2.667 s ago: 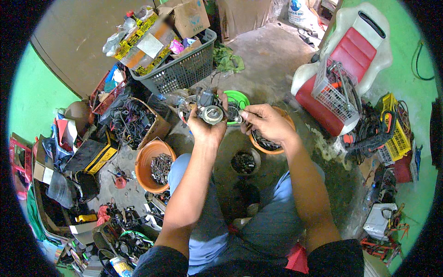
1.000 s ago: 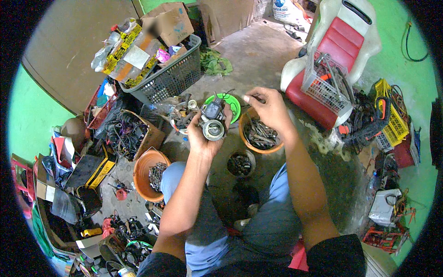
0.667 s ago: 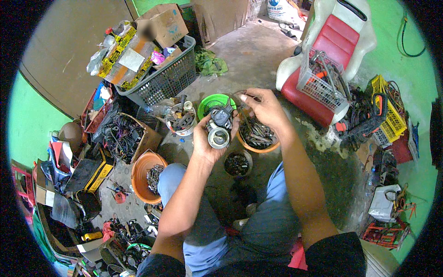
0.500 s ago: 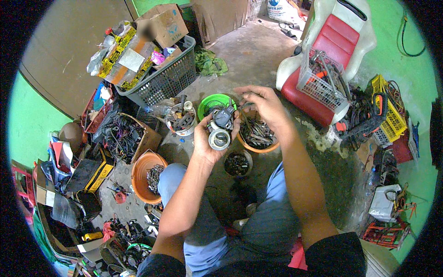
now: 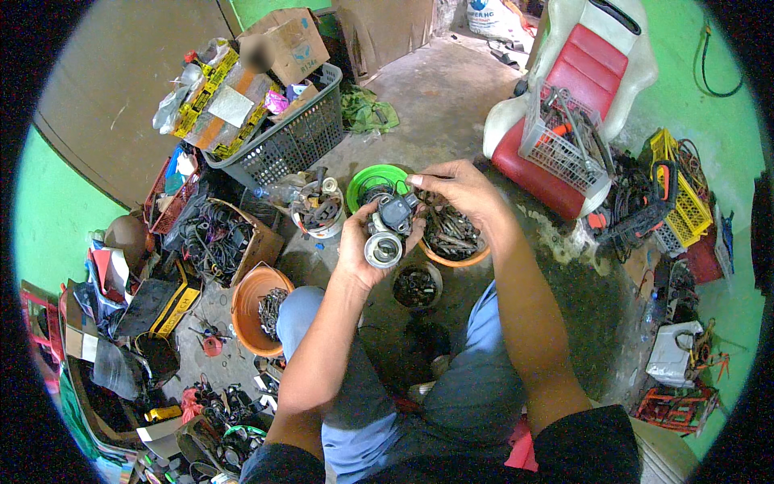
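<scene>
My left hand (image 5: 355, 248) is wrapped round a throttle body (image 5: 384, 249), a metal part with a round silver opening facing me and a dark grey plastic housing on its far side. It is held above the floor, in front of my knees. My right hand (image 5: 461, 190) is just beyond it to the right, thumb and fingers pinched together by the housing's upper corner. Whatever lies between those fingertips is too small to make out. Behind the throttle body stands a green basin (image 5: 377, 173), partly hidden. Below my right hand is an orange tub (image 5: 455, 261) of metal parts.
A small tub (image 5: 416, 288) of dark bits stands between my feet. An orange bucket (image 5: 242, 310) of small hardware is by my left knee, with a white bucket (image 5: 325, 229) of parts beyond. At right, a red and white seat (image 5: 532, 157) carries a wire basket (image 5: 556, 157).
My right hand has moved slightly down, and its fingers have drawn together by the housing. The throttle body has shifted and turned a little in my left hand.
</scene>
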Action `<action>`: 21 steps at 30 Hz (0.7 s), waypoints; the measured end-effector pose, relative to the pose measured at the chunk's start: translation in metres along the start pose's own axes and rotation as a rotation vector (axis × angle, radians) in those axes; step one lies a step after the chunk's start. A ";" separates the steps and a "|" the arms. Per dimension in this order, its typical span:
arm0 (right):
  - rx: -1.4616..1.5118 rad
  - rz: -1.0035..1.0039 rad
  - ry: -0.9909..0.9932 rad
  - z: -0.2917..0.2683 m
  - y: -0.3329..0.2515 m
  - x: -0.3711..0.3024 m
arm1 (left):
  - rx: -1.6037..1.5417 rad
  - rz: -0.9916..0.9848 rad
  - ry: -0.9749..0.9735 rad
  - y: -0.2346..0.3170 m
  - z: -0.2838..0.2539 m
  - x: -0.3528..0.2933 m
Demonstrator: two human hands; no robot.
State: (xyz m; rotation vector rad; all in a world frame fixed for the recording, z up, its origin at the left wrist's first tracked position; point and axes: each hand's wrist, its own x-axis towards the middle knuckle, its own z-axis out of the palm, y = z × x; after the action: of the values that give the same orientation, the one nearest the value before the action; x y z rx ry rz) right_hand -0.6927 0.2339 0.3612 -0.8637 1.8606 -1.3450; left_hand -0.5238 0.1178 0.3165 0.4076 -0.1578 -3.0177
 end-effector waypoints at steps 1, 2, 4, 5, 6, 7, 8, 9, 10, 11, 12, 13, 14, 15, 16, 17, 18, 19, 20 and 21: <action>-0.014 0.001 -0.022 0.000 -0.001 0.000 | 0.021 -0.003 0.018 0.000 0.000 -0.001; -0.017 -0.027 -0.024 0.000 0.001 0.000 | 0.042 -0.008 0.034 -0.001 0.002 -0.001; -0.022 -0.081 -0.028 -0.002 0.006 0.003 | 0.017 -0.045 -0.015 0.000 0.002 -0.002; -0.015 -0.091 -0.015 -0.002 0.008 0.003 | 0.004 -0.065 -0.040 0.001 0.003 -0.002; -0.007 -0.100 -0.002 -0.003 0.009 0.004 | 0.004 -0.040 -0.036 0.000 0.004 -0.001; 0.000 -0.110 0.011 -0.004 0.010 0.004 | 0.003 -0.015 -0.031 -0.002 0.006 0.000; 0.021 -0.106 0.027 -0.003 0.008 0.003 | 0.002 0.013 -0.025 -0.003 0.007 0.000; 0.041 -0.102 0.043 -0.001 0.007 0.002 | 0.008 0.034 -0.009 -0.002 0.007 0.001; 0.061 -0.098 0.059 0.000 0.005 0.001 | 0.013 0.055 0.008 -0.002 0.007 0.002; 0.067 -0.103 0.062 0.000 0.003 -0.001 | 0.020 0.076 0.023 -0.002 0.007 0.002; 0.072 -0.107 0.064 0.001 0.000 -0.002 | 0.002 0.062 0.020 0.000 0.006 0.002; 0.077 -0.112 0.066 0.001 -0.002 -0.002 | -0.016 0.049 0.016 0.001 0.005 0.002; 0.111 -0.111 0.081 0.000 -0.003 -0.003 | -0.034 0.033 0.012 0.001 0.005 0.003; 0.144 -0.110 0.095 -0.001 -0.004 -0.004 | -0.028 0.049 0.030 0.001 0.005 0.003; 0.177 -0.108 0.110 -0.002 -0.005 -0.004 | -0.021 0.064 0.048 0.000 0.006 0.003; 0.210 -0.104 0.137 -0.003 -0.004 -0.004 | -0.015 0.080 0.067 0.000 0.007 0.003; 0.243 -0.099 0.165 -0.004 -0.004 -0.003 | -0.027 0.074 0.040 0.001 0.005 0.004; 0.277 -0.095 0.193 -0.005 -0.003 -0.002 | -0.039 0.068 0.013 0.002 0.003 0.004; 0.335 -0.101 0.236 -0.007 -0.001 -0.001 | -0.051 0.060 -0.014 0.003 0.002 0.005; 0.393 -0.108 0.279 -0.008 0.001 0.000 | -0.069 0.061 -0.020 0.004 0.001 0.005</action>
State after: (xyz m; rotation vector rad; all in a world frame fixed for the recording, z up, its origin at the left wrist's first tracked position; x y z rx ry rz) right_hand -0.7000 0.2381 0.3624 -0.6008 1.6765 -1.8992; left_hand -0.5284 0.1140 0.3170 0.3596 -0.0664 -2.9578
